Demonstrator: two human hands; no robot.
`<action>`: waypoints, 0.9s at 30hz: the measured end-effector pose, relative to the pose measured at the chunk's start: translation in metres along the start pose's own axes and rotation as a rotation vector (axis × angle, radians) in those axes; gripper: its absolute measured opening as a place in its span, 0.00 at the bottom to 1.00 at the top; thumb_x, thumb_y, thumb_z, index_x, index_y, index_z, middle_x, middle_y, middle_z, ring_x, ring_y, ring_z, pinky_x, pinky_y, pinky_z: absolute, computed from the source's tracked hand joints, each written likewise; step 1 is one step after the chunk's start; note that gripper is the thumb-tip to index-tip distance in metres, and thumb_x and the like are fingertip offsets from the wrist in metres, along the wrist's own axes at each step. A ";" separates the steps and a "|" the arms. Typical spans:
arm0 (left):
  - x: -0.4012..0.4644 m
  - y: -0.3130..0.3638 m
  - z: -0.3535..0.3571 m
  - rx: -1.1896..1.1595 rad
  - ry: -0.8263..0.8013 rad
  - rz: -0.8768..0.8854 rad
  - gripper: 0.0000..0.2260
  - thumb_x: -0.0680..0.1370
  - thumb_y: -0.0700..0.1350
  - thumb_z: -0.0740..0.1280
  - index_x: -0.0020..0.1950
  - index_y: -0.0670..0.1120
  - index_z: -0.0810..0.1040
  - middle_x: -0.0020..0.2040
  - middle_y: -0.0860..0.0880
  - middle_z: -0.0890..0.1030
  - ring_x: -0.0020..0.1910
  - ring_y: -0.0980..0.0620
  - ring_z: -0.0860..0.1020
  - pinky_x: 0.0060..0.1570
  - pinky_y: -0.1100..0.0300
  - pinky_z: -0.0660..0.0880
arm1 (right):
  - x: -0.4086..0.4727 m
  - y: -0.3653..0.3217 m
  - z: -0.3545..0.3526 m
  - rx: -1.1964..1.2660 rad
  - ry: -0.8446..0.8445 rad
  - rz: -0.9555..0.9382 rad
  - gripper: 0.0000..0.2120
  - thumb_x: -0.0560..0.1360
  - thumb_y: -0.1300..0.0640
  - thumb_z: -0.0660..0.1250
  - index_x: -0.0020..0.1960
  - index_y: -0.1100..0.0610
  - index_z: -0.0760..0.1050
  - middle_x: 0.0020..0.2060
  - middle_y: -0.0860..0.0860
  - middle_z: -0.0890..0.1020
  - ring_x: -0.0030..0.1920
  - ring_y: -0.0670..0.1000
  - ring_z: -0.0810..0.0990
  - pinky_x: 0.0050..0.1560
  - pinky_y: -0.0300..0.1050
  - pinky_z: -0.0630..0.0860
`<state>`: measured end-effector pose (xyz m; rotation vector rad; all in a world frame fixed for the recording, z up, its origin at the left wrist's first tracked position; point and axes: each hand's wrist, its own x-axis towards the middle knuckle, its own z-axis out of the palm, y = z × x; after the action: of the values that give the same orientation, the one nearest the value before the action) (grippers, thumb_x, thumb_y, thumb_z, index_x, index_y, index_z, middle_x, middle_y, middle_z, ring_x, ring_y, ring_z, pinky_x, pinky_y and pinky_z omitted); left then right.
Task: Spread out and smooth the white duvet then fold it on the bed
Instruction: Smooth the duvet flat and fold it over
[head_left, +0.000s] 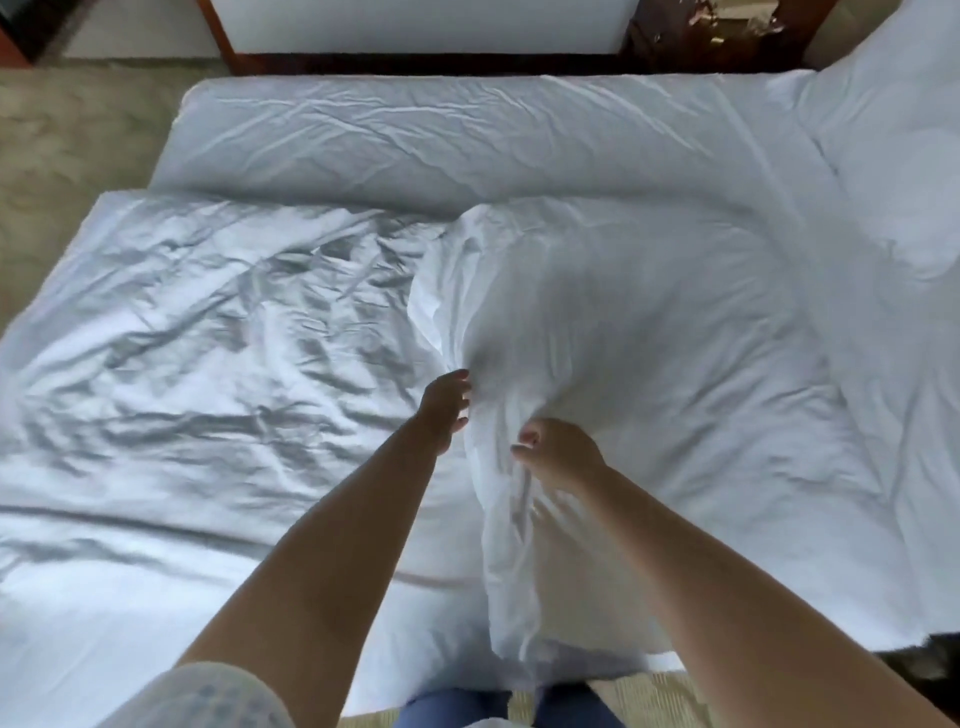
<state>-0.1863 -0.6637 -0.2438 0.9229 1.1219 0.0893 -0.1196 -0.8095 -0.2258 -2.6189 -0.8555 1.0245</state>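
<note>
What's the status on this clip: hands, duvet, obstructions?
Right hand has a grip on a bunched fold of the duvet; left hand open beside it. Duvet rumpled, not yet smoothed. Nothing in the way.

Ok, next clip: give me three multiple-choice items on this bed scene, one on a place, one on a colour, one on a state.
1. Where is the bunched, raised part of the duvet?
A. at the far edge by the headboard
B. near the middle of the bed, just ahead of the hands
C. on the floor

2. What colour is the duvet?
A. white
B. dark blue
C. red

3. What is the right hand doing?
A. resting flat on the carpet
B. hanging free at the person's side
C. gripping a fold of the duvet

Answers:
1 B, the fabric humps up right beyond both hands.
2 A, the whole cover is white.
3 C, its fingers curl round gathered cloth, while the left hand touches the fold with straighter fingers.
</note>
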 end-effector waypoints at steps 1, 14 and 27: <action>0.009 0.007 0.002 0.026 -0.011 -0.008 0.14 0.81 0.40 0.55 0.63 0.50 0.74 0.50 0.49 0.76 0.44 0.52 0.72 0.44 0.60 0.69 | 0.009 -0.002 -0.002 0.021 0.094 0.015 0.13 0.74 0.50 0.64 0.56 0.53 0.78 0.54 0.51 0.81 0.58 0.54 0.78 0.57 0.44 0.73; 0.101 0.050 0.028 0.103 0.150 0.092 0.20 0.82 0.46 0.57 0.74 0.46 0.65 0.71 0.49 0.68 0.69 0.50 0.67 0.66 0.60 0.61 | 0.120 -0.025 -0.039 -0.048 0.374 0.124 0.50 0.67 0.33 0.68 0.78 0.52 0.48 0.75 0.61 0.54 0.73 0.61 0.55 0.70 0.54 0.57; 0.172 0.069 0.003 0.359 0.416 -0.079 0.10 0.79 0.48 0.58 0.46 0.46 0.76 0.41 0.49 0.73 0.33 0.55 0.69 0.51 0.49 0.75 | 0.205 -0.027 -0.014 -0.144 0.224 0.337 0.34 0.73 0.60 0.68 0.75 0.59 0.60 0.53 0.60 0.78 0.47 0.58 0.80 0.45 0.48 0.76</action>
<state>-0.0778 -0.5363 -0.3231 1.2108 1.5932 0.0139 -0.0008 -0.6675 -0.3187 -2.9985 -0.4634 0.7376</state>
